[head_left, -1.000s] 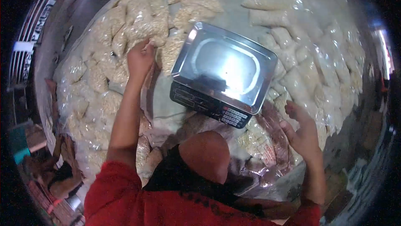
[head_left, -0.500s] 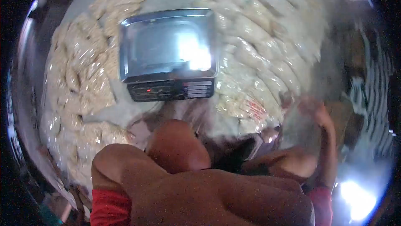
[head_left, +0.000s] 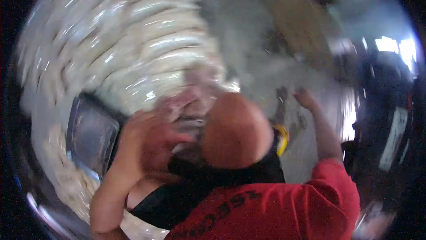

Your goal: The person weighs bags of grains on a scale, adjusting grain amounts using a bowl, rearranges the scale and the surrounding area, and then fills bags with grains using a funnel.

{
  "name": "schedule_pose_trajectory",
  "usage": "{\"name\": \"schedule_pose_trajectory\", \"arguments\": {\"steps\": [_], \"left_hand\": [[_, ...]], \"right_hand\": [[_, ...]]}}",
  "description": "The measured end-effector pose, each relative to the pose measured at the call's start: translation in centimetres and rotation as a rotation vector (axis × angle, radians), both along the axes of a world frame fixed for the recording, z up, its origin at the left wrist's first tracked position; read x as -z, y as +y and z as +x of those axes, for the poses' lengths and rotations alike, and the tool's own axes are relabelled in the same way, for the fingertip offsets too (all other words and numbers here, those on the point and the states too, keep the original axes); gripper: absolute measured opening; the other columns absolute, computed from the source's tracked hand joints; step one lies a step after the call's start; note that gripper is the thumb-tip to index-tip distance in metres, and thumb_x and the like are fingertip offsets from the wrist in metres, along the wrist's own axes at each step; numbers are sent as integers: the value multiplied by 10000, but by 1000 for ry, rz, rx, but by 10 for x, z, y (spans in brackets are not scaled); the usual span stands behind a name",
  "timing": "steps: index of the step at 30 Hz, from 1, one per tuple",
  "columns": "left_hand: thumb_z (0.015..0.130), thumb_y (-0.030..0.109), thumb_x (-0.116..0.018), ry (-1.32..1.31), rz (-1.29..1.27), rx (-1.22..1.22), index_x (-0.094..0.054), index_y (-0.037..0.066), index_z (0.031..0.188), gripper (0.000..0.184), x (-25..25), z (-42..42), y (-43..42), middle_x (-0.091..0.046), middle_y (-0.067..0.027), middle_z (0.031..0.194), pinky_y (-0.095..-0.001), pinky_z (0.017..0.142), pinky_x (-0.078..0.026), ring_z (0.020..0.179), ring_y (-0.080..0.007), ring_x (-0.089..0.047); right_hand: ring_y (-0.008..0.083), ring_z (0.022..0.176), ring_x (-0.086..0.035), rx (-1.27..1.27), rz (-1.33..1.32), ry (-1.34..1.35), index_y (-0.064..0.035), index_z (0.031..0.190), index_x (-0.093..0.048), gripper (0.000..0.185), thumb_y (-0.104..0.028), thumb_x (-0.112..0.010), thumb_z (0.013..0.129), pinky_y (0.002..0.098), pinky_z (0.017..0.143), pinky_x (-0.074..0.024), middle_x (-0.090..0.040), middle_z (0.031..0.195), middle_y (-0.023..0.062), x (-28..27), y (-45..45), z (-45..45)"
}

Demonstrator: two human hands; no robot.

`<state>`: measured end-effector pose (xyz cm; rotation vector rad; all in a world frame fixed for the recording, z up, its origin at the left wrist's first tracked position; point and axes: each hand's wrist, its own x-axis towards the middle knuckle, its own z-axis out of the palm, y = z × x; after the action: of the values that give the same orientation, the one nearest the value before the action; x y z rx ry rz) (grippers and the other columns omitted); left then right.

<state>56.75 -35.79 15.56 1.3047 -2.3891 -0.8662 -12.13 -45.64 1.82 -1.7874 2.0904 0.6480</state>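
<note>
Motion blurs the whole view. My left hand (head_left: 162,140) is beside my bare knee (head_left: 237,129), near a crumpled pinkish plastic bag (head_left: 179,102); its fingers are smeared, and whether they touch the plastic is unclear. My right hand (head_left: 305,98) is out over the grey floor to the right of the knee, too blurred to show its fingers or anything in them. At the left, the scale (head_left: 91,131) with its metal tray stands partly behind my left arm. Filled clear bags (head_left: 173,42) lie in rows above it.
Grey floor (head_left: 248,58) extends right of the bags, with a brownish patch (head_left: 297,18) farther up. Something yellow (head_left: 282,140) shows just right of my knee. Dark shapes and bright light patches line the right edge.
The view has swung to the right, so the scale and bags now appear farther left. My left hand has come into view beside the knee; my right hand is now over the floor.
</note>
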Motion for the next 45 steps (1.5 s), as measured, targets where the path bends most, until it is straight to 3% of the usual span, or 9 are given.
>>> {"name": "schedule_pose_trajectory", "arguments": {"steps": [3, 8, 9, 18, 23, 34, 39, 41, 45], "left_hand": [[802, 299, -793, -222, 34, -47, -674, 41, 815, 284, 52, 1, 23, -628, -179, 817, -515, 704, -454, 793, -426, -604], [884, 118, -666, -235, 307, 9, -641, 31, 1040, 180, 64, 16, 34, -634, -199, 996, -504, 815, -499, 933, -425, -610], [867, 46, -629, -168, 200, -106, -636, 30, 1027, 161, 61, 12, 29, -650, -190, 984, -506, 813, -502, 922, -416, -618], [1011, 326, -595, -54, 310, -425, -584, 54, 1397, 472, 54, 43, 60, -524, -251, 1471, -468, 1208, -293, 1438, -397, -429], [1031, 444, -572, 505, 686, -941, -369, 17, 1562, 711, 134, 83, 140, -428, -204, 1576, -408, 1242, -228, 1490, -339, -367], [1020, 480, -545, 174, 1098, -1381, -338, 37, 1578, 742, 288, 78, 364, -349, -214, 1605, -465, 1236, -205, 1495, -382, -317], [1015, 497, -533, 132, 1063, -1530, -324, 47, 1586, 757, 328, 63, 405, -313, -219, 1618, -491, 1233, -194, 1498, -402, -294], [1013, 503, -529, 127, 1076, -1588, -318, 51, 1589, 762, 340, 49, 421, -299, -221, 1624, -501, 1232, -190, 1499, -410, -285], [1009, 517, -519, 146, 1113, -1709, -307, 58, 1595, 774, 355, 49, 426, -270, -225, 1634, -522, 1230, -182, 1501, -426, -267]], "right_hand": [[393, 1024, -662, 416, 102, -54, -6, 1294, -601, 541, -344, -714, 887, 500, 922, -508, -704, 1101, 199, 17, 131, -50], [256, 813, -682, -718, 57, -563, -40, 1162, -661, 358, -289, -689, 907, 450, 726, -544, -691, 826, 105, 55, 317, -72], [205, 800, -669, 167, 242, -832, -72, 1173, -656, 352, -292, -704, 902, 411, 693, -541, -668, 819, 60, 61, 334, -52], [193, 829, -646, 1215, 143, -1033, -62, 1143, -645, 305, -272, -664, 921, 379, 714, -562, -646, 919, 31, 68, 321, 93], [227, 822, -644, 1416, -8, -1092, -17, 1125, -644, 278, -199, -608, 918, 401, 719, -566, -648, 924, 67, 72, 262, 176], [302, 806, -639, 1257, -416, -1030, 83, 1086, -640, 266, -39, -483, 910, 448, 730, -575, -652, 936, 145, -85, 172, 225], [242, 1067, -678, 508, -190, -1409, -55, 1376, -576, 528, -403, -645, 985, 404, 865, -579, -678, 1252, 101, -70, 5, 226], [260, 1053, -661, 566, -73, -1520, -45, 1366, -544, 494, -87, -649, 885, 370, 811, -591, -646, 1234, 101, -75, -59, 251], [295, 1151, -646, 483, -17, -1357, -26, 1387, -510, 499, -17, -582, 893, 422, 914, -592, -621, 1321, 137, -125, -122, 418]]}}
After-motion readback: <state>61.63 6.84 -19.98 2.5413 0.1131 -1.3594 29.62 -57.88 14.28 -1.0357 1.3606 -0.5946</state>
